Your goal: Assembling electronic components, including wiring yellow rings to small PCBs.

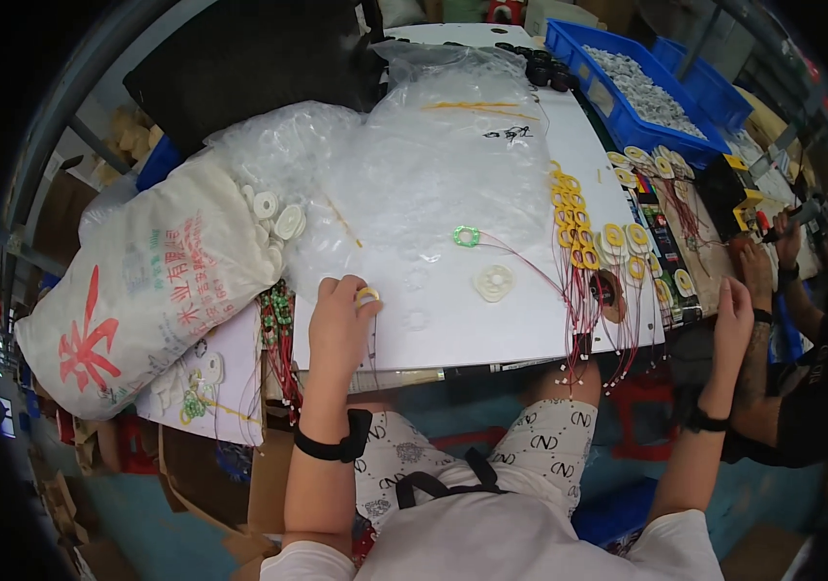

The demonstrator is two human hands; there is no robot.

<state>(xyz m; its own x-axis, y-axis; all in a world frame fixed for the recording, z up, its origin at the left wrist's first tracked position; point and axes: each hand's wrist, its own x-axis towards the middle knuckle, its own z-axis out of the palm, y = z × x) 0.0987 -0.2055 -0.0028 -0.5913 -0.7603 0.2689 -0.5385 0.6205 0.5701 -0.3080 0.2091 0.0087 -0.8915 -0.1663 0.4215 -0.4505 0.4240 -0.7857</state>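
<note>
My left hand [338, 315] is at the front left of the white table, its fingers closed on a small yellow ring [366, 293]. A thin wire seems to hang below that hand. Out past the table's right front edge, my right hand [735, 308] is raised with its fingers drawn together; whatever they hold, if anything, is hidden. Between the hands, a translucent white round plastic disc [494, 283] lies flat. Behind it is a green ring [467, 236] with red wires running right. Several yellow rings [573, 218] with wires lie in rows farther right, beside white discs with yellow rings [615, 240].
A white woven sack [157, 281] spills white discs [288, 222] at the left. Clear plastic bags [443, 145] cover the table's back. Wired green parts [276, 320] hang by the left edge. A blue crate [617, 102] of white pieces stands back right. Another person's hands [754, 266] work at right.
</note>
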